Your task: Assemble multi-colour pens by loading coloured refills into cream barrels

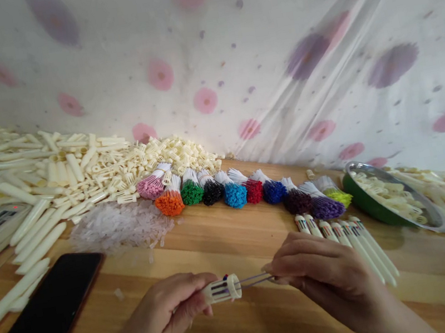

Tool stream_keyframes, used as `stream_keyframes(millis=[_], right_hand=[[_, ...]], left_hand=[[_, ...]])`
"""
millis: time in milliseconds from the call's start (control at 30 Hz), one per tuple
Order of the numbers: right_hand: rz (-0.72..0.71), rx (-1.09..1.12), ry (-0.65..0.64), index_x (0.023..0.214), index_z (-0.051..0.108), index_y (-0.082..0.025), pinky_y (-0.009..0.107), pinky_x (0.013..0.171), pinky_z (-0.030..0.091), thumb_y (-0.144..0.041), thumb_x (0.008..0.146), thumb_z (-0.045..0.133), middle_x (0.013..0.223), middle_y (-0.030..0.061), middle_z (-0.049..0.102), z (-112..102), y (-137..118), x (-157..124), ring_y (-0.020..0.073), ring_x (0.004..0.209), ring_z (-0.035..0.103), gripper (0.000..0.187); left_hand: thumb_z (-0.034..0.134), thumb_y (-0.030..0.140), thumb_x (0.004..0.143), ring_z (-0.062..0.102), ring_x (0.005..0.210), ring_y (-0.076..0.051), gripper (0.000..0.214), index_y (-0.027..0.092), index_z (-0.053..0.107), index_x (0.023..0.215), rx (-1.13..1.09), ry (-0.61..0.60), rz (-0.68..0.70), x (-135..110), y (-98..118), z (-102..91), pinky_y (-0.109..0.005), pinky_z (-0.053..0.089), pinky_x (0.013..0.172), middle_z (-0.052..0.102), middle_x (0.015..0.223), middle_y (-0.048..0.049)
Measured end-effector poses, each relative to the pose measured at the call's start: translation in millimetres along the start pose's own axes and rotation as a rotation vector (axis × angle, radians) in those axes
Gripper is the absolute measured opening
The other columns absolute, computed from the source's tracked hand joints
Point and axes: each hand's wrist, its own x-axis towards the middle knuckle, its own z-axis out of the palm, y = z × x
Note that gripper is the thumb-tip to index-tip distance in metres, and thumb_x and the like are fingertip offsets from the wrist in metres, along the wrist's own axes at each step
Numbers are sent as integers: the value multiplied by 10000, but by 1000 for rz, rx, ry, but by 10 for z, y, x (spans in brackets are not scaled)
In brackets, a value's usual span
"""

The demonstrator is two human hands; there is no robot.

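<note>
My left hand (177,308) is closed round a cream slotted pen top (229,287), its open round end turned to the right. Coloured pieces show in its slots. Opposite it, my right hand (327,268) pinches thin pen refills (255,280), which reach across the gap to the pen top's opening. How far they go inside is hidden. Just beyond the right hand lies a row of white multicolour pens (361,243). Behind both hands stand bundles of refills with coloured ends, among them orange (170,203), light blue (235,195) and purple (327,206).
Clear small plastic pieces (120,227) are heaped left of centre, before a large pile of cream pen parts (78,161). A black phone (45,324) lies at left. At right sits a green-sided bowl (366,204) of cream parts. A flowered curtain (196,52) hangs behind.
</note>
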Motion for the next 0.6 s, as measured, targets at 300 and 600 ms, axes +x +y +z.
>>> stream_keyframes(millis=[300,600], right_hand=[[458,-291,11,887,653,-203,231,587,491,-240,861,533,771,27,689,25,442,-45,150,660,634,128],[742,-682,-27,731,569,-174,275,622,416,-255,824,573,777,67,652,488,730,-59,226,778,609,123]], left_hand=[[346,443,933,530,617,-124,330,242,607,940,-221,25,-164,21,-93,39,-210,446,602,622,717,21],[421,659,802,444,546,-122,428,264,567,881,-267,100,-304,25,-266,48,-206,377,517,492,622,52]])
